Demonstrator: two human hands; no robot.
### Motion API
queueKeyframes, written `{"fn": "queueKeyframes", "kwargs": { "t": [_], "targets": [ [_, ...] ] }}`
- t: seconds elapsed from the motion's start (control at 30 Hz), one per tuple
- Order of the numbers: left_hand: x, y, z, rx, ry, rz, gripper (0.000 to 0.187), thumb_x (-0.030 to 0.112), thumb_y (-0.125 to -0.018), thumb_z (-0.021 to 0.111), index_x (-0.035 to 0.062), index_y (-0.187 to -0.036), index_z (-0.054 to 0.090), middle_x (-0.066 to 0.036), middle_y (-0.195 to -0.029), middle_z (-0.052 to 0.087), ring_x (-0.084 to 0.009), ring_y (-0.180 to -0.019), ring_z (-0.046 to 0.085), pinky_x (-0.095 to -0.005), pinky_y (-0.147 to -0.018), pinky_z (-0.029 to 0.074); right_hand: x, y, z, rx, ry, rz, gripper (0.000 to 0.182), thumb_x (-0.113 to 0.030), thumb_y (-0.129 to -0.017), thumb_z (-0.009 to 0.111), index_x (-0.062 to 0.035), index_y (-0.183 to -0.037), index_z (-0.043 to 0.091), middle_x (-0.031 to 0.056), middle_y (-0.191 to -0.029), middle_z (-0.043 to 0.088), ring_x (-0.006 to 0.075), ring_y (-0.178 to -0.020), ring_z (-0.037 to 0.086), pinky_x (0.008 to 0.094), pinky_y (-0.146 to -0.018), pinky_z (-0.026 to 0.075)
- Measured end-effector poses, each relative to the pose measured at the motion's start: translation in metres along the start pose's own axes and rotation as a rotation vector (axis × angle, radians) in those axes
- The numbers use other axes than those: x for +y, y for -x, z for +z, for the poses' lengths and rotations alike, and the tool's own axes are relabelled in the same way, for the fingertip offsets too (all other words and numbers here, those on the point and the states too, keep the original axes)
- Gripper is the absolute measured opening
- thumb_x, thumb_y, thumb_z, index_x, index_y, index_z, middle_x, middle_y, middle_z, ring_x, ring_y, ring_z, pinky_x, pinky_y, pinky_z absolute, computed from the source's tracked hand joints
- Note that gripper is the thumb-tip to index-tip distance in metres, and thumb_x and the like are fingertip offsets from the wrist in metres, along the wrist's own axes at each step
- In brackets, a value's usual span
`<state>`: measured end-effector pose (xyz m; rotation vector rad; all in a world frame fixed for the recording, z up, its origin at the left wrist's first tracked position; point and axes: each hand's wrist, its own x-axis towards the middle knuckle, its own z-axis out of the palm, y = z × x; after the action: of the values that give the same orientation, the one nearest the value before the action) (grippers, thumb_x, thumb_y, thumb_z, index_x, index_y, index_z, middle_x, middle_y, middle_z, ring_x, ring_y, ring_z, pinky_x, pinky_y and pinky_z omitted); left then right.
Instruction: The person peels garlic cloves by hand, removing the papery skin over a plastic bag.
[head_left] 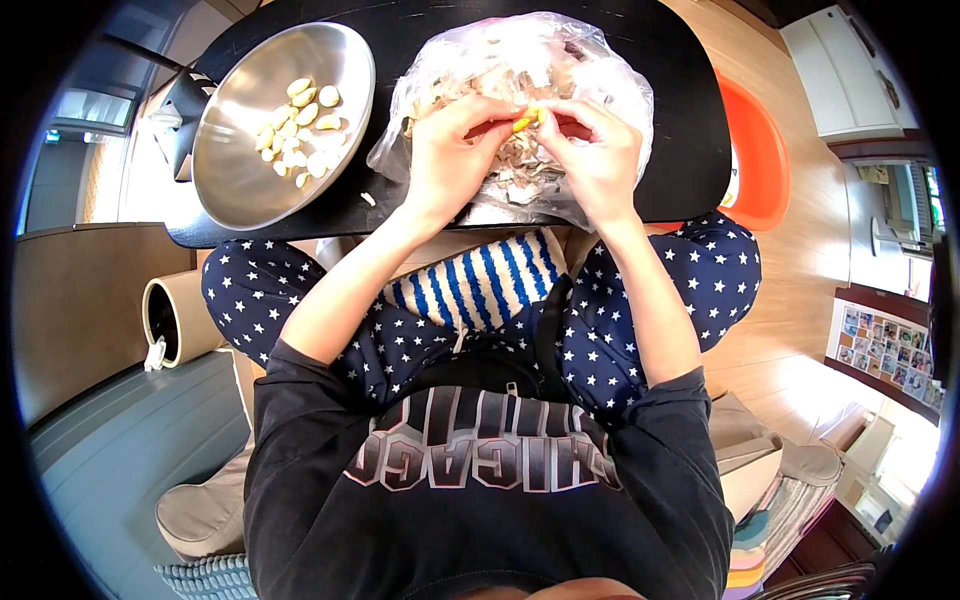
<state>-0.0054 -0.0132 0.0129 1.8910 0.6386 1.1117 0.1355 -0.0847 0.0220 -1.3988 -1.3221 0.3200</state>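
Observation:
My left hand (455,150) and my right hand (597,150) meet over a clear plastic bag (625,75), their fingers closed in a pinch. Between the fingertips is a small bright yellow piece (522,124), and both hands touch it. Its exact kind is partly hidden by the fingers. Under the hands, the bag holds papery whitish-brown skins (515,185) that look like garlic peel. To the left, a wide steel bowl (230,165) contains several pale, peeled cloves (290,130) that look like garlic.
The bag and bowl rest on a black table (690,130) with a rounded right side. A small white scrap (368,199) lies near its front edge. An orange plastic tub (765,160) stands beyond the right end. A blue-and-white striped pouch (480,283) sits on my lap.

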Motion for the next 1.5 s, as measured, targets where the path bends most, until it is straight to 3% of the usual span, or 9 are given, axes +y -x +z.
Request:
{"fn": "queueKeyframes", "kwargs": {
  "t": [0.2,0.37,0.47,0.8,0.93,1.0,1.13,1.37,1.5],
  "targets": [
    [-0.004,0.001,0.003,0.004,0.023,-0.023,0.016,-0.002,-0.076,0.064,0.0004,-0.092,0.065,-0.009,-0.087,0.066,-0.0144,-0.079,0.065,-0.0229,-0.072,0.052,0.002,0.001,0.000,0.021,0.009,0.030,0.010,-0.002,-0.079,0.063,0.0040,-0.087,0.064,0.0051,-0.074,0.063,0.0093,-0.068,0.062,0.0199,-0.063,0.049],
    [-0.009,-0.002,0.007,-0.015,0.627,-0.547,0.024,0.002,-0.083,0.060,-0.0035,-0.106,0.058,-0.012,-0.099,0.062,-0.0161,-0.093,0.061,-0.0256,-0.085,0.049,0.005,-0.002,0.002,0.045,-0.290,0.262,0.011,-0.003,-0.078,0.063,0.0031,-0.087,0.064,0.0068,-0.075,0.064,0.0100,-0.067,0.062,0.0209,-0.064,0.050],
    [-0.007,-0.004,0.005,0.000,0.835,-0.629,0.028,0.004,-0.087,0.055,-0.0045,-0.113,0.051,-0.014,-0.107,0.058,-0.0186,-0.097,0.059,-0.0272,-0.088,0.049,0.011,-0.002,0.001,0.069,-0.339,0.300,0.013,-0.005,-0.079,0.063,0.0025,-0.090,0.063,0.0045,-0.073,0.064,0.0085,-0.067,0.061,0.0210,-0.063,0.049],
    [-0.019,-0.004,0.001,0.024,1.421,-0.872,0.033,0.007,-0.089,0.052,-0.0043,-0.120,0.043,-0.016,-0.112,0.054,-0.0214,-0.106,0.054,-0.0269,-0.091,0.048,0.014,-0.004,-0.006,-0.125,0.275,0.229,0.012,-0.009,-0.078,0.062,0.0017,-0.084,0.064,0.0099,-0.075,0.063,0.0137,-0.066,0.061,0.0239,-0.061,0.046],
    [-0.008,-0.004,0.003,0.018,1.187,-0.754,0.035,0.004,-0.086,0.055,-0.0015,-0.119,0.044,-0.014,-0.107,0.057,-0.0200,-0.097,0.059,-0.0263,-0.086,0.049,0.021,-0.003,-0.007,-0.081,0.238,0.133,0.015,-0.011,-0.082,0.060,0.0015,-0.090,0.063,0.0091,-0.083,0.064,0.0115,-0.071,0.061,0.0223,-0.061,0.046],
    [-0.005,-0.003,0.003,-0.014,0.449,-0.385,0.044,0.000,-0.082,0.059,0.0007,-0.122,0.042,-0.013,-0.104,0.060,-0.0184,-0.095,0.060,-0.0246,-0.083,0.049,0.019,-0.006,-0.007,-0.059,0.005,0.229,0.018,-0.015,-0.084,0.061,0.0005,-0.093,0.063,0.0083,-0.083,0.064,0.0124,-0.074,0.062,0.0226,-0.063,0.047],
    [0.002,0.000,0.003,0.020,0.127,-0.103,0.057,-0.007,-0.077,0.060,0.0030,-0.128,0.036,-0.014,-0.099,0.062,-0.0181,-0.092,0.062,-0.0270,-0.082,0.050,0.015,-0.006,-0.008,-0.158,-0.373,0.364,0.025,-0.019,-0.086,0.061,0.0001,-0.102,0.059,0.0072,-0.088,0.063,0.0111,-0.078,0.061,0.0220,-0.066,0.049],
    [-0.004,0.001,0.006,0.035,0.168,0.013,0.069,-0.009,-0.077,0.058,0.0065,-0.135,0.022,-0.015,-0.106,0.057,-0.0190,-0.096,0.059,-0.0286,-0.085,0.048,0.015,-0.007,-0.007,-0.156,-0.461,0.328,0.025,-0.005,-0.083,0.060,0.0037,-0.106,0.055,0.0098,-0.095,0.062,0.0136,-0.084,0.061,0.0249,-0.070,0.050],
    [-0.003,-0.001,0.004,-0.020,0.425,-0.159,0.070,-0.007,-0.079,0.058,0.0078,-0.136,0.019,-0.015,-0.112,0.051,-0.0193,-0.103,0.055,-0.0286,-0.089,0.046,0.010,-0.008,-0.007,-0.114,-0.526,0.289,0.028,-0.001,-0.080,0.062,0.0042,-0.107,0.054,0.0113,-0.099,0.060,0.0133,-0.088,0.059,0.0252,-0.075,0.051]
  ]
}}
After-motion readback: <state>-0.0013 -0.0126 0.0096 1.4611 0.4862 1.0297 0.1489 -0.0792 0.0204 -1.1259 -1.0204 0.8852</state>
